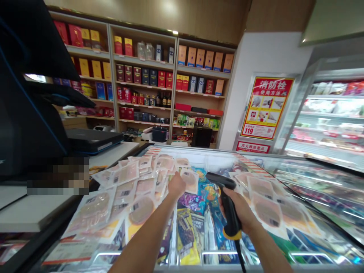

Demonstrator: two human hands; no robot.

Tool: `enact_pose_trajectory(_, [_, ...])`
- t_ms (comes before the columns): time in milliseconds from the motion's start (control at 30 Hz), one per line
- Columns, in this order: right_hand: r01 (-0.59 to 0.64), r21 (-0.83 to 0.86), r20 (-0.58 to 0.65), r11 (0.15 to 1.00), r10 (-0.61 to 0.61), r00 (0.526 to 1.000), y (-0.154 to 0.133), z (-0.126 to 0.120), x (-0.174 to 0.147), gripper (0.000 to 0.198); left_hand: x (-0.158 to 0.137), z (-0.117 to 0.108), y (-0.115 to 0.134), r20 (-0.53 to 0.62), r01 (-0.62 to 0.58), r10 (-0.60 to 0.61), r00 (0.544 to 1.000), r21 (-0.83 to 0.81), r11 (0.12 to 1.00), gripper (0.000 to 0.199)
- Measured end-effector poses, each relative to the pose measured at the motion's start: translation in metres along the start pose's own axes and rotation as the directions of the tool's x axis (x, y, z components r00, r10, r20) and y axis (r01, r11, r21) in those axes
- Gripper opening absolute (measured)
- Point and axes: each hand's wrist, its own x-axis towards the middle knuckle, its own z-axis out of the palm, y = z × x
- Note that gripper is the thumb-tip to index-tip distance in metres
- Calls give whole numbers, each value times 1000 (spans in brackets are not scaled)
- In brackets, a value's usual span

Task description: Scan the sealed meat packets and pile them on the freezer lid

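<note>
My right hand grips a black barcode scanner with a yellow base, its head aimed left and forward. My left hand reaches over the glass lid of a chest freezer and holds the edge of a vacuum-sealed packet of sliced meat. Several similar packets lie spread over the lid to the left, and more packets lie to the right of the scanner. Colourful frozen-food packages show through the glass below my arms.
A checkout counter with a dark screen and a black device stands at the left. Wooden shelves of boxed goods fill the back wall. A red fire-safety poster and a refrigerated display case stand at the right.
</note>
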Motion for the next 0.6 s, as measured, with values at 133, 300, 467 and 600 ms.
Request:
enact_pose_trajectory(133, [-45,41,31,998,44,999,1,7,0,31,9,-1,-11,21,-4,6,1000,-118,993,31])
enact_pose_trajectory(300, [-57,85,37,995,54,998,1,15,-1,31,11,1,-17,17,-4,8,1000,-232,973,30])
enact_pose_trajectory(467, [-54,105,70,993,46,996,-3,23,-3,30,11,1,-17,-6,-6,4,1000,-317,948,29])
enact_pose_trajectory(600, [-44,109,67,993,37,997,-4,24,-3,30,8,-1,-15,-32,-13,1,999,-373,928,26])
